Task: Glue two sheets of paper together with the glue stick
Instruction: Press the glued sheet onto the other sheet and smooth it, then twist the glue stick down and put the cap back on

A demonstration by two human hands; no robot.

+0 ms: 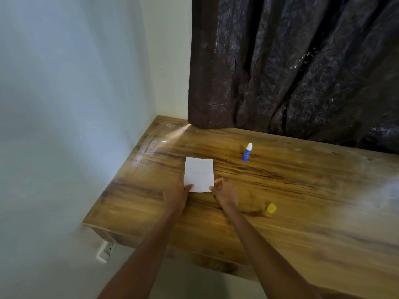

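Note:
A small white paper (199,173) lies on the wooden table (280,190); only one sheet face shows, so I cannot tell if a second lies under it. My left hand (176,196) pinches its near left corner, thumb on top. My right hand (223,192) touches the near right corner with curled fingers. The blue glue stick (247,152) stands uncapped, white tip up, further back to the right. Its yellow cap (271,208) rests on the table to the right of my right hand.
A dark curtain (302,65) hangs down to the table's back edge. A pale wall (75,104) borders the table on the left. A white power outlet (105,250) sits low on that wall below the table's corner.

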